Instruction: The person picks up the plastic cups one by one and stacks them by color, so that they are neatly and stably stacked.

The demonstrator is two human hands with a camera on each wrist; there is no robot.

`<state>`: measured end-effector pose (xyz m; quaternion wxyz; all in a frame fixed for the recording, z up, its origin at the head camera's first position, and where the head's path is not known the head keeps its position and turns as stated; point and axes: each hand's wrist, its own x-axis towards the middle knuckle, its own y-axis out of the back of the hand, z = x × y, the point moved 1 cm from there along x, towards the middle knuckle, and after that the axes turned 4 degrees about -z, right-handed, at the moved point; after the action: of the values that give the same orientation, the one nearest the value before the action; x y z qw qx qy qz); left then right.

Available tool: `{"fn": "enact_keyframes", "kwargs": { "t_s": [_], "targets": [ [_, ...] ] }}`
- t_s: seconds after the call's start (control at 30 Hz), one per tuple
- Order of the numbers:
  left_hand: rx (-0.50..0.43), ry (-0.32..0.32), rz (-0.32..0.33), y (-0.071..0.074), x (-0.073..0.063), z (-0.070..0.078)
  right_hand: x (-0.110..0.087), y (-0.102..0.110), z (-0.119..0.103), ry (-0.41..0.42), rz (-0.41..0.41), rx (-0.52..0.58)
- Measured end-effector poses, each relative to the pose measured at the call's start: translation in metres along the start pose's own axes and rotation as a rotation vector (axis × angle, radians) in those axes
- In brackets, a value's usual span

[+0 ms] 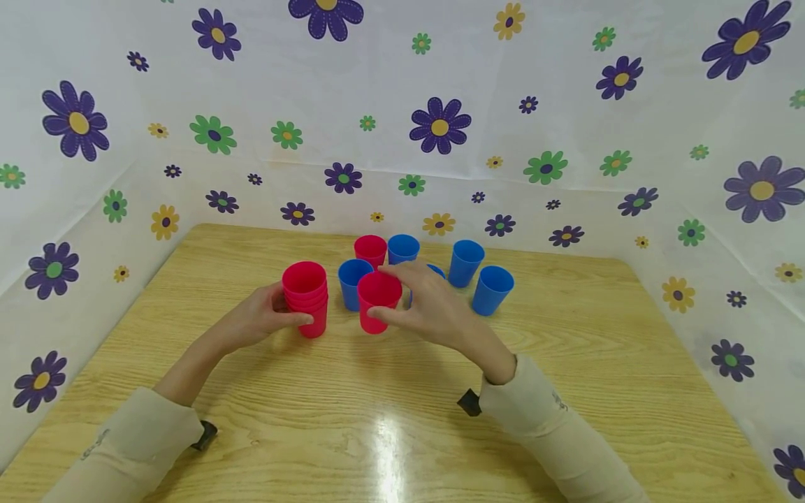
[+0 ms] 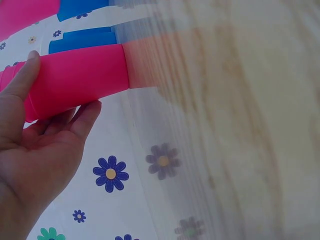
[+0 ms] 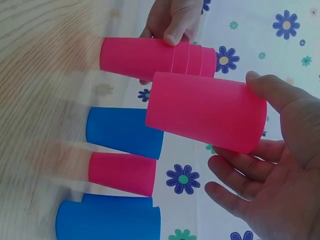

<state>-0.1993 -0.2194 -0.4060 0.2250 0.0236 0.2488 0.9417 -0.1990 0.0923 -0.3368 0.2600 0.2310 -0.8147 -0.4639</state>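
Note:
On the left, my left hand (image 1: 260, 318) grips a stack of several nested red cups (image 1: 312, 323), which stands upright on the table. The thumb lies along the near side of the stack (image 2: 85, 75) in the left wrist view. To its right, my right hand (image 1: 443, 311) holds a single red cup (image 1: 376, 318) near its rim, mouth up. In the right wrist view this single cup (image 3: 205, 110) is raised above the table, its base apart from the wood. Behind it are a blue cup (image 1: 352, 288) and another red cup (image 1: 370, 250).
Farther back stands a blue cup (image 1: 403, 246), and another blue cup (image 1: 435, 270) is mostly hidden by my right hand. Two more, a rear blue cup (image 1: 466, 264) and a nearer blue cup (image 1: 492, 292), stand to the right. Flowered cloth (image 1: 377, 150) surrounds the wooden table (image 1: 302, 426).

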Motion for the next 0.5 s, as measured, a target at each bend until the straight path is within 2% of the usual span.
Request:
{"fn": "enact_keyframes", "kwargs": {
  "t_s": [0.23,0.5],
  "targets": [
    [-0.006,-0.016,-0.006,0.001,-0.001,0.0,0.005,0.002,-0.013,-0.016,-0.055,0.032],
    [0.002,-0.012,-0.007,0.001,0.0,-0.001,0.014,0.005,-0.024,0.045,-0.029,0.085]
  ]
}}
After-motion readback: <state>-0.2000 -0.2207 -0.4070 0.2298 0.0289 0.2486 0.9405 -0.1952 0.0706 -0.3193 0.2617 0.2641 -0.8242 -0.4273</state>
